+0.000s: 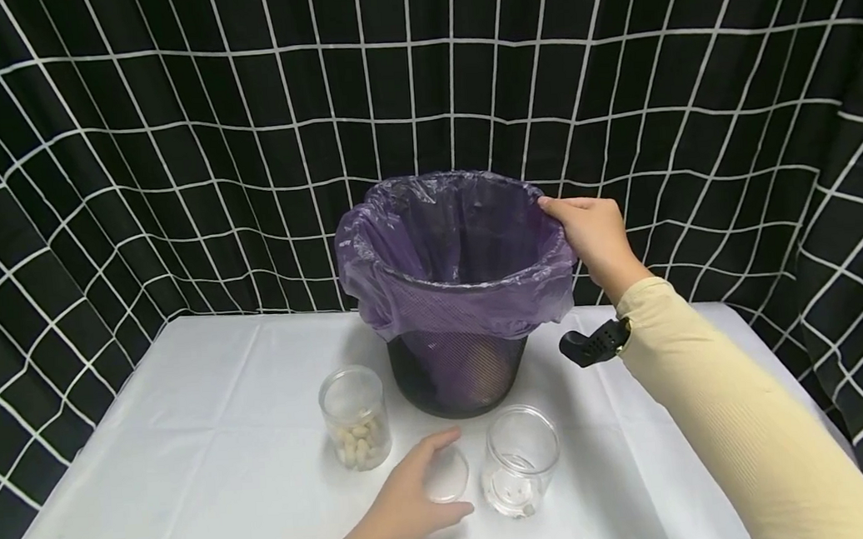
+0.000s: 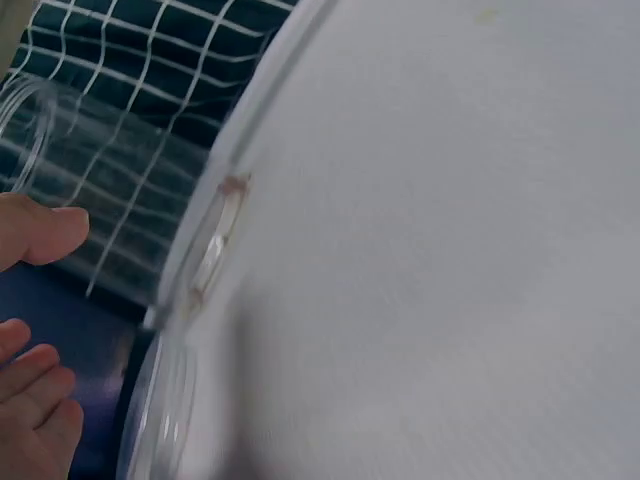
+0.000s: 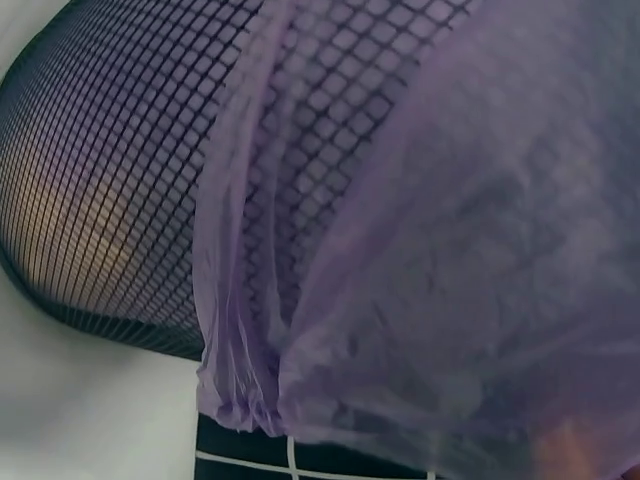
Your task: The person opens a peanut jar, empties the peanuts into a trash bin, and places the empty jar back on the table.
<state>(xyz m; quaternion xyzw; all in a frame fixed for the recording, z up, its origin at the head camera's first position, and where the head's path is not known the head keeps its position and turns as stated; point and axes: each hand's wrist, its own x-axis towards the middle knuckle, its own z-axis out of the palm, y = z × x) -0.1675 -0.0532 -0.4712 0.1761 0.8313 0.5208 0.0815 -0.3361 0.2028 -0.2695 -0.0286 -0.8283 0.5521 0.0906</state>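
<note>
A black mesh wastebasket (image 1: 460, 376) lined with a purple plastic bag (image 1: 464, 309) stands on the table. My right hand (image 1: 594, 233) pinches its rim on the right through the bag, thumb at the top edge; in the right wrist view the bag (image 3: 450, 270) drapes over the mesh (image 3: 100, 180). Low in front, my left hand (image 1: 409, 492) has thumb and fingers spread around a clear round lid (image 1: 448, 474) lying on the cloth. Just right of that hand is a clear jar (image 1: 522, 463) with a small bit at its bottom. In the left wrist view the left fingers (image 2: 42, 395) are apart from the thumb.
A clear jar (image 1: 355, 421) partly filled with pale, peanut-like pieces stands left of the wastebasket. White cloth (image 1: 211, 452) covers the table. A black curtain with white grid lines (image 1: 258, 148) hangs behind and at both sides. A black band (image 1: 594, 343) circles the right wrist.
</note>
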